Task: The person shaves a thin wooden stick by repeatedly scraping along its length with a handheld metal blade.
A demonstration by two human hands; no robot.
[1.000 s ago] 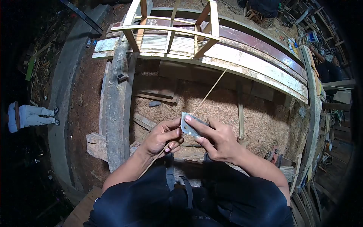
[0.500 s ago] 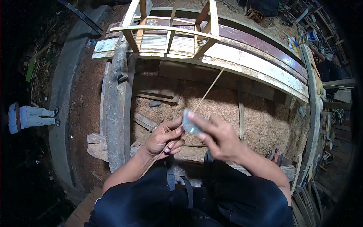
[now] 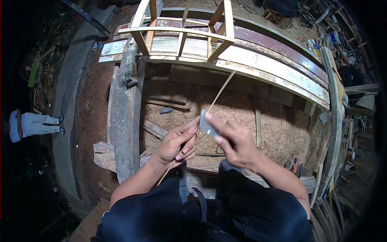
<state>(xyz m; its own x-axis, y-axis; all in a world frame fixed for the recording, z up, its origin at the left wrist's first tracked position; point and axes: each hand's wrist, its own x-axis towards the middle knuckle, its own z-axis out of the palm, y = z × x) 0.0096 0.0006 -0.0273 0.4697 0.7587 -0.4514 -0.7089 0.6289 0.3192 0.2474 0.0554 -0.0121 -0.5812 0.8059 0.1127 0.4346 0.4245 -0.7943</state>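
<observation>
My left hand point(image 3: 176, 145) is closed around a thin wooden strip point(image 3: 221, 92), which runs diagonally from beneath my forearm up toward the bench. In my right hand point(image 3: 238, 147) is a flat grey piece point(image 3: 204, 124), pinched between thumb and fingers. It lies against the strip just beyond my left fingertips. Blur hides whether this piece is a metal blade or folded sandpaper. The far end of the strip appears close to the bench's front edge, though contact there is unclear.
A wooden frame with thin slats point(image 3: 181, 30) stands on the plank bench point(image 3: 278, 70). Thick beams point(image 3: 125, 117) flank me on either side. Shavings point(image 3: 238, 117) and offcuts cover the ground below. Another person point(image 3: 36, 124) is at the far left.
The grey piece and my right hand have shifted slightly up and right along the strip. The strip's far end has moved a little left.
</observation>
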